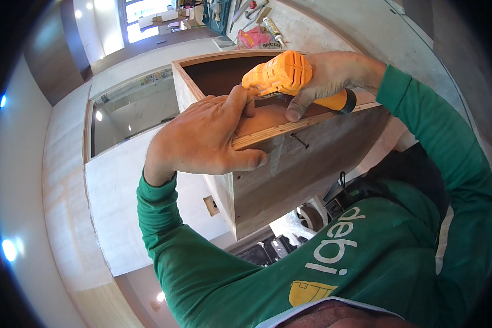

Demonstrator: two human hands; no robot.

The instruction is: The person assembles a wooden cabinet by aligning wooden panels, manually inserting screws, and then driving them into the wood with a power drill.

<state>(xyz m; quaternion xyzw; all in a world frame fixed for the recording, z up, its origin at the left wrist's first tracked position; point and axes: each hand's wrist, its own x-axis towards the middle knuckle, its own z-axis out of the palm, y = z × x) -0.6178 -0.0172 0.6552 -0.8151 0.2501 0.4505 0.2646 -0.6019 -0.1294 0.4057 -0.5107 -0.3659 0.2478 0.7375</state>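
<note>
My right hand (329, 76) is wrapped round the grip of an orange and black power drill (290, 70), which is held sideways over the opening of a plywood box (303, 180). The drill's front end points left, and its tip is hidden behind my left fingers. My left hand (199, 134) clasps the box's near left rim, thumb on the outer face and fingers curled inside. Whether those fingers also pinch something small cannot be seen. A screw or nail (299, 140) sticks out of the box's near face, just below the rim.
Beyond the box lie a sealant tube (274, 30), a pink plastic bag (255, 38) and a teal tool case (217, 16) on a pale surface. A white panel (142, 208) with a glazed opening (136, 106) stands to the left. Black gear (262, 252) lies below the box.
</note>
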